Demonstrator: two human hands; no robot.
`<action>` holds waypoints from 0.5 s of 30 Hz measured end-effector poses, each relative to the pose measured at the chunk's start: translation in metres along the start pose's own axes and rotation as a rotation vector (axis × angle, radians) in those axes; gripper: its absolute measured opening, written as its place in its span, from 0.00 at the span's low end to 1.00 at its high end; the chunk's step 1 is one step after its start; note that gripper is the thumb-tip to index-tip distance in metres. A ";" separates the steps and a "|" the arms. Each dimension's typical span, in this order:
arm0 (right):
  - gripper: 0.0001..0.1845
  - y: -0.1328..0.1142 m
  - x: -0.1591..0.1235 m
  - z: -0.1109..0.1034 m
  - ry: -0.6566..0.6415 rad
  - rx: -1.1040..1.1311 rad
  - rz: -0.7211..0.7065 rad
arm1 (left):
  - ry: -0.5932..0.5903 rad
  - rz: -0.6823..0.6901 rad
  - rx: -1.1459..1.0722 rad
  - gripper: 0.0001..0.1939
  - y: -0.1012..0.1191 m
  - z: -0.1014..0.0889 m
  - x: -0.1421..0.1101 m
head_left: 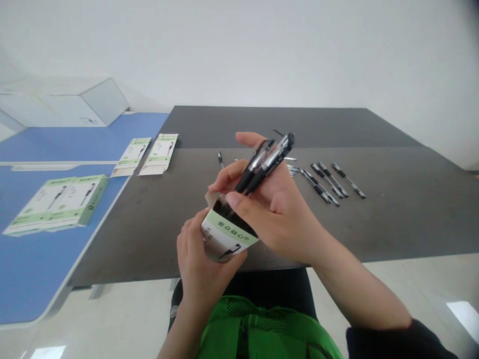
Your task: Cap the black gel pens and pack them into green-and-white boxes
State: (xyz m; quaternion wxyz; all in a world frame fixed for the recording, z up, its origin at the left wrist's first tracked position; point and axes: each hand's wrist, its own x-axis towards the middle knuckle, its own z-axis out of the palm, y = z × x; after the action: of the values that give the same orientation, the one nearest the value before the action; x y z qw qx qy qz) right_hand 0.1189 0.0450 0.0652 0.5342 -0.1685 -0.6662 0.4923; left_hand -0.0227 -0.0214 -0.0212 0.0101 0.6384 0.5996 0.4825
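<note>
My left hand (198,259) is closed around a small white and green pen box (226,237), tilted with its open top facing up and away from me. Dark shapes show inside the box, too shaded to make out. Right above that opening, my right hand (277,214) pinches black-and-clear gel pens (264,164) between thumb and fingers, at least two of them. Their lower ends point down toward the box mouth. Whether these ends are inside the box, I cannot tell. Beyond the right hand, several similar pens (329,179) lie on the dark table.
Two flat pen boxes with open flaps (160,152) lie at the table's left edge. More green-edged boxes (62,202) sit on the blue table (26,284) to the left, with a large white carton (63,102) behind. A wall (262,55) closes off the back.
</note>
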 end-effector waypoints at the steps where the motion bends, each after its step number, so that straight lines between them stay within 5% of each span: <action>1: 0.32 -0.003 0.001 -0.002 0.017 -0.036 -0.014 | 0.008 0.002 0.000 0.41 0.000 0.000 0.000; 8: 0.31 -0.014 0.013 0.004 0.101 -0.161 -0.158 | 0.005 -0.007 -0.049 0.40 0.008 -0.002 0.003; 15: 0.46 -0.007 0.018 0.005 0.121 -0.336 -0.174 | 0.032 -0.081 -0.048 0.40 0.009 0.001 0.001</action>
State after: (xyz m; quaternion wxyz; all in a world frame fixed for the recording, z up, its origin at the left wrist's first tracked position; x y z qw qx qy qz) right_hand 0.1094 0.0530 0.0812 0.5783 -0.2264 -0.7176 0.3151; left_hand -0.0152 -0.0225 -0.0153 0.0352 0.6052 0.6135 0.5061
